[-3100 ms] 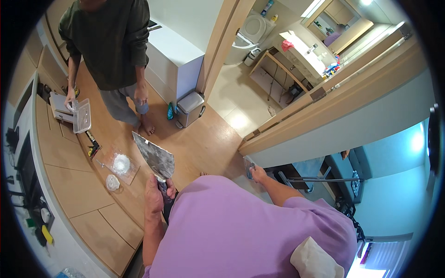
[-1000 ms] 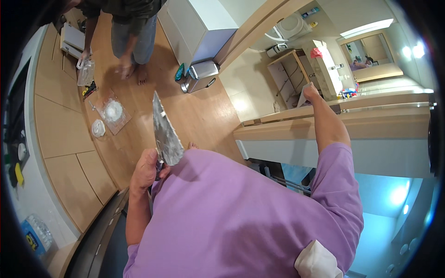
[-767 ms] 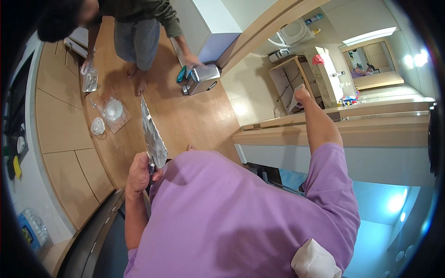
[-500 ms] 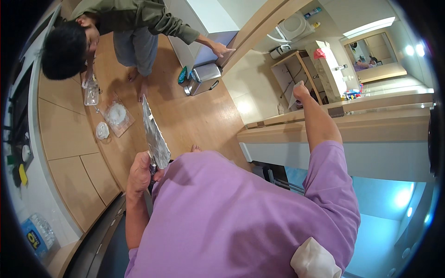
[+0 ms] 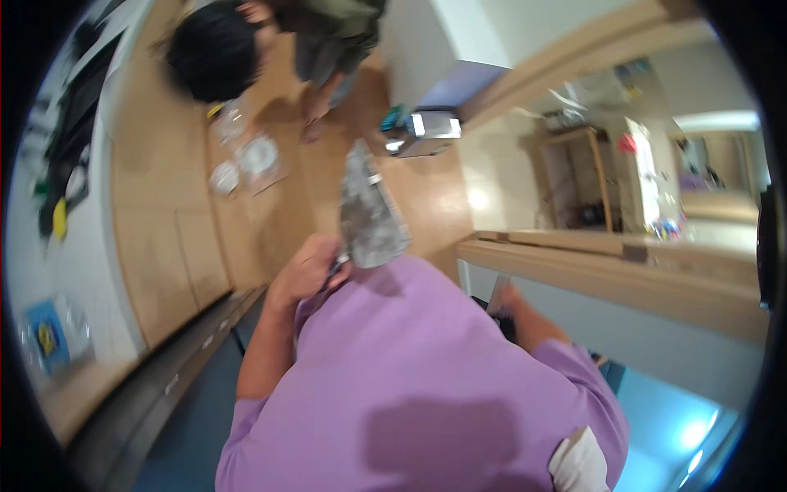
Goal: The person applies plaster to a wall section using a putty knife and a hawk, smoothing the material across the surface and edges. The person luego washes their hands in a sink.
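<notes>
My left hand (image 5: 310, 266) is closed round the handle of a pointed trowel (image 5: 369, 215). Its broad, silvery, smeared blade tapers away from me, above the floor and in front of my purple shirt. My right hand (image 5: 516, 305), smeared by motion, is closed beside my right side. A thin, flat, pale tool like a putty knife (image 5: 498, 289) sticks up from it, close to the grey wall panel under the wooden door frame. Its handle cannot be made out.
A person (image 5: 328, 37) bends over at the far left, near a board with white paste (image 5: 261, 156), a round white bundle (image 5: 225, 177) and a clear container (image 5: 232, 123). A metal bin (image 5: 426, 131) stands ahead. Cabinets (image 5: 156, 246) line the left; a wooden sill (image 5: 566, 243) bounds the bathroom.
My right hand has come back from the bathroom opening to my side. The trowel and my left hand sit further right in the picture. The view has shifted; the other person is bent lower.
</notes>
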`<move>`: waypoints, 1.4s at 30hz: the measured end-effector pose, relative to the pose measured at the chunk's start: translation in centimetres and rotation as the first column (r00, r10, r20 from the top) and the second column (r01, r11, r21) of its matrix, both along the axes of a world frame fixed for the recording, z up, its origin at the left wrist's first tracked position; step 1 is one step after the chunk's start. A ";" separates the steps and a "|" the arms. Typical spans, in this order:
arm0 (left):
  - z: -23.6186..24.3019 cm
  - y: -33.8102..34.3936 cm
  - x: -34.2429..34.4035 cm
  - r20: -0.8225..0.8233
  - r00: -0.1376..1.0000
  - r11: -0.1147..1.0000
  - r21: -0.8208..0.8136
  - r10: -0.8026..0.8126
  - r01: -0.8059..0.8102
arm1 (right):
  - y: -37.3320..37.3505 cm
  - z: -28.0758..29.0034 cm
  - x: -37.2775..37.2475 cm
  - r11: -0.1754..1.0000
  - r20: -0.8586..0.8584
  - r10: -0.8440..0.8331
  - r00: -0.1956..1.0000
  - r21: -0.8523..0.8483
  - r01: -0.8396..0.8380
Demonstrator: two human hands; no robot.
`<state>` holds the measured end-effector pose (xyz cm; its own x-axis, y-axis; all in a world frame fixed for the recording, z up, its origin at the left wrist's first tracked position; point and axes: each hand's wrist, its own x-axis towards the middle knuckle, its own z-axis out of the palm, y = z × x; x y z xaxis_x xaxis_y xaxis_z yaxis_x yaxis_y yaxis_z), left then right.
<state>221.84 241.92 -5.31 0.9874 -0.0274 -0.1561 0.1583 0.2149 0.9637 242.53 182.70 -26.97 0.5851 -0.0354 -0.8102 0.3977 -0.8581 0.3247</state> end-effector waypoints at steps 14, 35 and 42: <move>-2.6 3.9 1.8 -0.109 0.985 0.984 -0.132 -0.136 0.121 | 9.6 0.4 -4.2 0.506 0.287 -0.691 0.663 0.847 0.161; -1.2 2.4 0.8 -0.107 0.994 0.948 -0.311 0.039 -0.070 | 28.8 16.4 -2.3 -0.137 -0.321 -0.745 0.585 0.932 0.336; -1.4 -0.5 2.8 -0.102 0.993 0.920 -0.379 0.067 -0.100 | 28.2 19.5 -1.4 -0.149 -0.252 -0.643 0.724 0.968 0.204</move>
<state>224.68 241.44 -6.67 0.9722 -0.0197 -0.2335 0.2014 0.5802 0.7892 241.14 210.90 -7.47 0.9504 0.2382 -0.2002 -0.1013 -0.3714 -0.9229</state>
